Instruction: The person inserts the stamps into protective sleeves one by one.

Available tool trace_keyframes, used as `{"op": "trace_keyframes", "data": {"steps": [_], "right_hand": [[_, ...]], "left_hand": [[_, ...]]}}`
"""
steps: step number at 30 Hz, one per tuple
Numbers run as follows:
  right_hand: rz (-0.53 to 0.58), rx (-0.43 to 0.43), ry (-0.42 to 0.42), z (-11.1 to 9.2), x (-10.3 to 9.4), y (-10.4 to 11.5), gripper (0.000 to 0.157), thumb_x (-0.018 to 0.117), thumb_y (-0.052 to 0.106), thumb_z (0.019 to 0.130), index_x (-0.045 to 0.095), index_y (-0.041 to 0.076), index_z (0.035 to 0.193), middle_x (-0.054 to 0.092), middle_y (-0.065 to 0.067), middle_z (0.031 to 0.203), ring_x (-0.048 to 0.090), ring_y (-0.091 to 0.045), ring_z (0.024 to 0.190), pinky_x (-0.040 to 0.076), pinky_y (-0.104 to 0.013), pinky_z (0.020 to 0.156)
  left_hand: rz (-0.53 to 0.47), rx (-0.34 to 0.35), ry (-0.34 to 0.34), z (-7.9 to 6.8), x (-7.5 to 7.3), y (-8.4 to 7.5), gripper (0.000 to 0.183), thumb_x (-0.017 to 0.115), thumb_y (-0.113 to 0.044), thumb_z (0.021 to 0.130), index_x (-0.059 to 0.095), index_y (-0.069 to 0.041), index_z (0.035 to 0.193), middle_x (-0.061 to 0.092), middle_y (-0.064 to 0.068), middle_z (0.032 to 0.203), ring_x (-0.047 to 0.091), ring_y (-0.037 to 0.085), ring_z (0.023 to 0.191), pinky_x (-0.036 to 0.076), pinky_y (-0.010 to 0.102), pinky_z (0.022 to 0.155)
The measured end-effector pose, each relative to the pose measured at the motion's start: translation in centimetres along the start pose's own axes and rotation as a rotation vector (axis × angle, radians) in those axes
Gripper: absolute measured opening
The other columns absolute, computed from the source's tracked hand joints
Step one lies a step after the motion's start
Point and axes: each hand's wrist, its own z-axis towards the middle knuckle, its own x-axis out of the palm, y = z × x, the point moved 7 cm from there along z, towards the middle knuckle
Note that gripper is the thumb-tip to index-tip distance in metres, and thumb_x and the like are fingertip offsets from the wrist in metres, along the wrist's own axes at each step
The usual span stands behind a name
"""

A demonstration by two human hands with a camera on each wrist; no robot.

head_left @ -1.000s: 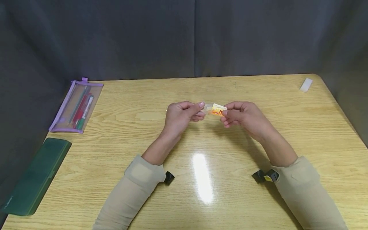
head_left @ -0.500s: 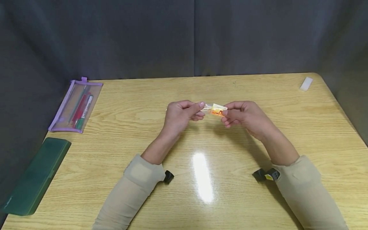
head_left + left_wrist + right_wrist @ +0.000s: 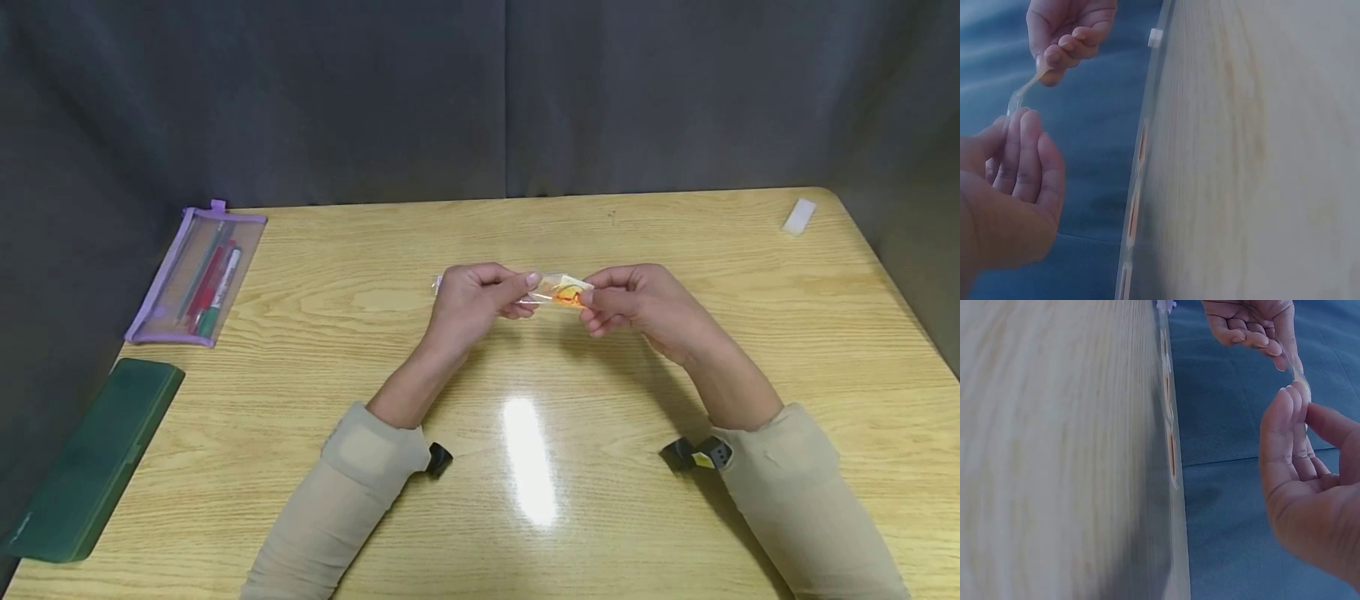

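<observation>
A small clear plastic wrapper with a yellow and orange printed part (image 3: pixel 567 292) is held up between both hands above the table. My left hand (image 3: pixel 467 307) pinches its clear end between thumb and fingers, and a bit of clear film (image 3: pixel 437 284) shows beyond that hand. The printed end is pinched by my right hand (image 3: pixel 651 310), thumb on the near side. In the left wrist view, the wrapper (image 3: pixel 1017 99) runs as a thin strip from one hand to the other. Edge-on in the right wrist view, it (image 3: pixel 1300 378) is partly covered by fingers.
On the wooden table (image 3: pixel 375 533), a purple-edged mesh pouch (image 3: pixel 198 275) with several pens lies at the far left. A green case (image 3: pixel 97 458) lies nearer along the left edge. At the far right corner sits a small white block (image 3: pixel 799 216). Dark curtains (image 3: pixel 480 100) surround the table.
The clear film between the hands looks spread wider, and more of it sticks out left of my left hand. Both hands stay almost in place, still pinching the wrapper.
</observation>
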Motion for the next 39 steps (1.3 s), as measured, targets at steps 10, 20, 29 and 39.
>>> {"op": "trace_keyframes", "data": {"steps": [10, 20, 29, 39], "right_hand": [[-0.036, -0.01, -0.036, 0.16, -0.16, 0.09, 0.018, 0.064, 0.015, 0.101, 0.066, -0.003, 0.103, 0.073, 0.0, 0.082, 0.07, -0.011, 0.074, 0.064, -0.03, 0.073], [-0.124, -0.007, -0.094, 0.0, -0.47, 0.4, 0.027, 0.064, 0.016, 0.1, 0.063, -0.008, 0.114, 0.071, 0.001, 0.085, 0.068, -0.01, 0.077, 0.063, -0.028, 0.074], [-0.159, 0.015, -0.098, -0.05, -0.45, 0.26, 0.024, 0.065, 0.015, 0.099, 0.065, -0.006, 0.11, 0.066, 0.005, 0.079, 0.064, -0.01, 0.074, 0.061, -0.029, 0.075], [-0.136, -0.019, -0.085, -0.09, -0.24, 0.38, 0.021, 0.067, 0.019, 0.098, 0.068, -0.001, 0.106, 0.066, 0.005, 0.08, 0.065, -0.011, 0.076, 0.06, -0.029, 0.075]], "left_hand": [[-0.011, -0.01, 0.016, -0.1, 0.27, -0.04, 0.019, 0.073, -0.015, 0.095, 0.078, 0.002, 0.1, 0.078, 0.014, 0.087, 0.076, 0.015, 0.071, 0.064, 0.031, 0.071], [-0.036, -0.109, 0.032, -0.22, 0.46, 0.47, 0.016, 0.071, -0.01, 0.095, 0.078, 0.0, 0.105, 0.077, 0.016, 0.103, 0.076, 0.012, 0.074, 0.064, 0.032, 0.078], [0.034, -0.119, -0.002, -0.31, 0.23, 0.5, 0.023, 0.078, -0.025, 0.092, 0.079, -0.002, 0.093, 0.079, 0.013, 0.084, 0.077, 0.018, 0.069, 0.065, 0.036, 0.075], [0.011, -0.114, 0.014, -0.33, 0.56, 0.42, 0.023, 0.079, -0.024, 0.091, 0.08, -0.002, 0.097, 0.079, 0.012, 0.085, 0.077, 0.016, 0.07, 0.065, 0.04, 0.077]]}}
